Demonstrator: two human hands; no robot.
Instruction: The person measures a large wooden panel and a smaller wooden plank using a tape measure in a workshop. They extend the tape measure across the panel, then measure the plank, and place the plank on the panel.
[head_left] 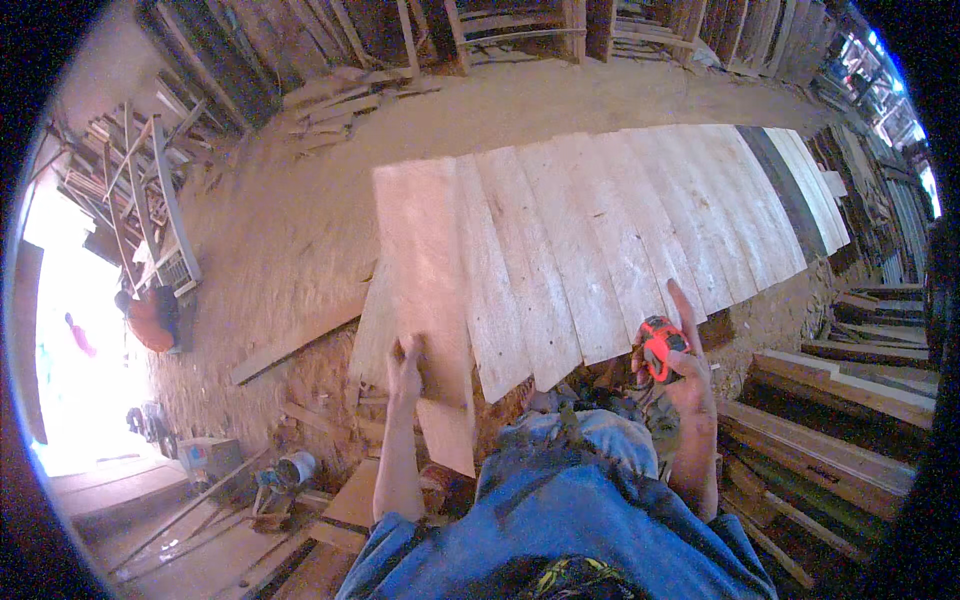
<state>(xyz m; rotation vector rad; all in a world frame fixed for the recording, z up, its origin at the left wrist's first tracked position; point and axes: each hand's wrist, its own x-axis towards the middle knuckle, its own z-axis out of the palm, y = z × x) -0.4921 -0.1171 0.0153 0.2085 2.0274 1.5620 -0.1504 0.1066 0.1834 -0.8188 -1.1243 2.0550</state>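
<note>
My left hand (404, 368) grips the left edge of a pale, reddish wooden board (425, 250), with the thumb on its face. This board is held over the left end of a row of light wooden planks (590, 240), which lie side by side and partly overlap. In my right hand (688, 372) is a red and black tape measure (660, 347), above the near ends of the planks. One finger of that hand points away from me; the others curl round the case. No drawn-out tape can be made out.
Long lumber (815, 435) is stacked at my right. A loose board (300, 335) lies on the floor to the left. Behind my left arm sit a power tool (275, 490) and a box (207, 460). A person in orange (150, 318) is near the bright opening, beside a wooden frame (170, 205).
</note>
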